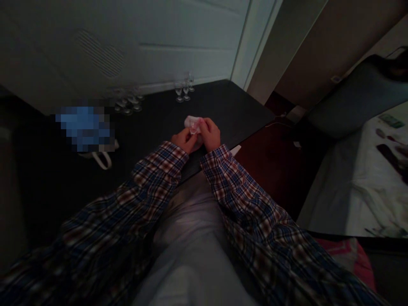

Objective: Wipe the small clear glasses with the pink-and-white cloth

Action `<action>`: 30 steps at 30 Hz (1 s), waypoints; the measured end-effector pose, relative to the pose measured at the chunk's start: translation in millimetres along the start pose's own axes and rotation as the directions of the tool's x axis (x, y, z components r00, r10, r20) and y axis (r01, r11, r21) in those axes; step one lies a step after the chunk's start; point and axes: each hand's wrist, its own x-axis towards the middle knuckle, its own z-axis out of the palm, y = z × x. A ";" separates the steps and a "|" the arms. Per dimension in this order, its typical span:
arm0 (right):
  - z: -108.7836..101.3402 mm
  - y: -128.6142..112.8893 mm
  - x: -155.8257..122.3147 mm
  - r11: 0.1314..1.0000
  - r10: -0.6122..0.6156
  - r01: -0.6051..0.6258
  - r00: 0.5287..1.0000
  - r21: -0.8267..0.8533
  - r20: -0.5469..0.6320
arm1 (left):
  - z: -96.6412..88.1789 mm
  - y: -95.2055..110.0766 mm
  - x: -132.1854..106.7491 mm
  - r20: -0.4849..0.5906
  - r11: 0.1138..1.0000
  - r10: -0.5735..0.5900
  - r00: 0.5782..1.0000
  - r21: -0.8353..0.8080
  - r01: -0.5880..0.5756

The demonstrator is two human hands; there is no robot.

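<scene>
Close to the table's near edge, my two hands meet around a small stemmed glass (pixel 193 129) and a white tissue or cloth (pixel 190 120). My left hand (pixel 184 139) is closed on the glass from the left. With fingers bent, my right hand (pixel 211 134) pinches the white cloth against the glass rim. The lower part of the glass is hidden by my fingers. Three or so similar stemmed glasses (pixel 185 91) stand upright behind my hands. A larger group of small stemmed glasses (pixel 128 102) stands further left on the dark table (pixel 236 102).
A pixelated blue item (pixel 84 127) lies on the table's left side, with a pale strap loop (pixel 102 160) in front. A white panelled wall or door (pixel 191 29) backs the table. To the right are reddish flooring (pixel 267 157) and a bed with white bedding (pixel 366 187).
</scene>
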 end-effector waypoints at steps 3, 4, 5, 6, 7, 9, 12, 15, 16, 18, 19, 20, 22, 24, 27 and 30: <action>0.6 -1.9 -2.7 1.000 0.007 -0.007 1.000 0.004 -0.019 | -1.1 -2.6 -1.0 0.020 0.999 0.022 1.000 -0.025 -0.021; 0.8 -2.7 -3.7 1.000 0.016 -0.016 1.000 0.012 -0.027 | -1.7 -3.2 -1.3 0.030 1.000 0.019 0.999 -0.019 -0.018; 1.0 -3.3 -4.6 1.000 0.019 -0.019 1.000 0.023 -0.024 | -2.2 -3.8 -1.6 0.036 1.000 0.016 0.999 -0.017 -0.015; 1.4 -3.8 -5.3 0.999 0.016 -0.015 1.000 0.028 -0.020 | -2.7 -4.2 -1.8 0.033 1.000 0.023 0.999 -0.021 -0.022; 1.9 -4.0 -6.0 0.999 0.025 -0.024 0.999 0.028 -0.025 | -3.1 -4.5 -1.9 0.039 0.999 0.025 0.999 -0.027 -0.024; 3.1 -3.8 -6.7 0.999 0.029 -0.027 0.999 0.044 -0.038 | -3.7 -4.6 -2.1 0.063 0.999 0.007 0.998 -0.036 -0.004; 4.5 -3.3 -7.3 0.999 0.034 -0.032 0.998 0.044 -0.047 | -4.5 -3.9 -2.9 0.050 0.998 -0.002 0.999 -0.058 0.005; 4.1 -4.4 -8.5 0.998 0.032 -0.029 0.998 0.054 -0.057 | -4.7 -3.7 -3.0 0.056 0.997 -0.018 0.998 -0.077 0.022; 3.6 -5.1 -9.0 0.998 0.027 -0.024 0.998 0.056 -0.063 | -4.5 -4.0 -2.7 0.058 0.996 -0.028 0.998 -0.077 0.033; 2.5 -6.7 -9.9 0.998 0.021 -0.016 0.997 0.055 -0.077 | -3.9 -4.8 -1.6 0.056 0.996 -0.053 0.997 -0.075 0.057; 2.1 -7.5 -10.2 0.998 0.021 -0.017 0.996 0.053 -0.082 | -3.6 -5.3 -1.0 0.052 0.995 -0.065 0.997 -0.074 0.069; 1.8 -8.1 -10.3 0.999 0.024 -0.019 0.996 0.051 -0.086 | -3.2 -5.7 -0.4 0.047 0.994 -0.075 0.996 -0.074 0.078; 1.6 -9.0 -10.1 0.998 0.030 -0.025 0.996 0.050 -0.090 | -2.7 -6.3 0.3 0.039 0.993 -0.085 0.996 -0.075 0.088; 1.8 -9.1 -9.5 0.998 0.035 -0.030 0.995 0.049 -0.091 | -2.7 -6.5 0.4 0.044 0.994 -0.076 0.996 -0.070 0.079; 2.4 -8.1 -8.6 0.998 0.034 -0.029 0.995 0.056 -0.092 | -3.3 -6.4 -0.3 0.063 0.998 -0.028 0.998 -0.061 0.032; 2.7 -6.9 -8.6 0.998 0.019 -0.014 0.996 0.067 -0.082 | -4.0 -5.4 -1.1 0.067 0.999 0.002 0.998 -0.050 0.001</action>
